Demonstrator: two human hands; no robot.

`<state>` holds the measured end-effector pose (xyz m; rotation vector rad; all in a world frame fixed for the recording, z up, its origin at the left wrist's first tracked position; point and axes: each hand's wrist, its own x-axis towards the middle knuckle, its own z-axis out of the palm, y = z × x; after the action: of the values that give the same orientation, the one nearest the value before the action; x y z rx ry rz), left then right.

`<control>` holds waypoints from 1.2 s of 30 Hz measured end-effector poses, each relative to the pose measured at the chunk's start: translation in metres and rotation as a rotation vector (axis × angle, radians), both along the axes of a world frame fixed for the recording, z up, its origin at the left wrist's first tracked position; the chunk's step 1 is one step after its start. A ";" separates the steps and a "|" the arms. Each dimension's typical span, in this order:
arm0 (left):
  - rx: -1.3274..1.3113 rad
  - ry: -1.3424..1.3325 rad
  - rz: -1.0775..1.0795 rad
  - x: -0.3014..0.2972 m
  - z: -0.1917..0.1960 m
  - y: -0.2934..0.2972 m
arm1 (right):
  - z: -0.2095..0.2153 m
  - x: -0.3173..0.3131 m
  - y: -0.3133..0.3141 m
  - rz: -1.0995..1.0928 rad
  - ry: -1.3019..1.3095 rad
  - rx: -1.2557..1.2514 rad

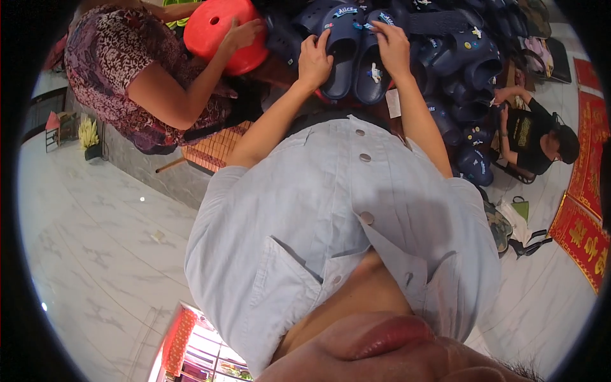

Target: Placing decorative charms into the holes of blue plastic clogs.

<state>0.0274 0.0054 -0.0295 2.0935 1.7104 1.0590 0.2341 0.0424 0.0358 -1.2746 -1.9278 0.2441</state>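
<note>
A pair of navy blue clogs lies side by side before me, toes pointing away. My left hand (316, 62) is closed at the outer side of the left clog (342, 71), its fingers curled against the upper. At the right clog (367, 86), my right hand (393, 49) bends its fingers onto the top of the upper. Small coloured charms and a light blue label show on the uppers, and a white charm (376, 74) sits on the right clog. Whether a small piece is between my right fingertips is hidden.
Many more navy clogs (468, 54) are heaped around to the right and behind. On the left a person in a patterned top (121, 70) touches a red round stool (216, 32). Another person in black (534, 137) works at the far right. A white tag (393, 103) hangs near my right wrist.
</note>
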 end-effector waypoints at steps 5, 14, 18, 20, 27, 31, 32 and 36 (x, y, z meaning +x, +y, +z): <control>0.034 -0.009 -0.007 -0.003 -0.003 0.000 | -0.009 0.011 -0.031 -0.129 0.135 -0.005; -0.066 -0.054 -0.006 0.004 0.007 -0.006 | -0.016 -0.008 0.004 -0.067 -0.218 0.066; -0.061 -0.058 -0.006 0.004 0.004 -0.007 | -0.024 -0.011 0.011 -0.085 -0.261 0.038; -0.040 -0.066 -0.019 0.005 0.004 -0.007 | -0.027 -0.009 0.015 -0.075 -0.275 0.014; -0.041 -0.058 -0.014 0.009 0.000 -0.004 | -0.030 -0.004 0.029 -0.024 -0.314 -0.009; -0.004 -0.034 0.001 0.007 -0.003 -0.003 | -0.023 -0.010 0.035 0.038 -0.276 -0.025; 0.026 -0.008 0.017 0.005 -0.004 -0.003 | -0.020 -0.012 0.036 0.039 -0.292 -0.038; 0.023 -0.003 0.015 0.002 -0.001 -0.002 | -0.014 -0.021 0.034 0.004 -0.422 -0.067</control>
<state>0.0292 0.0035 -0.0309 2.0953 1.7231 1.0907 0.2134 0.0762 0.0215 -1.4545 -2.2912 0.0414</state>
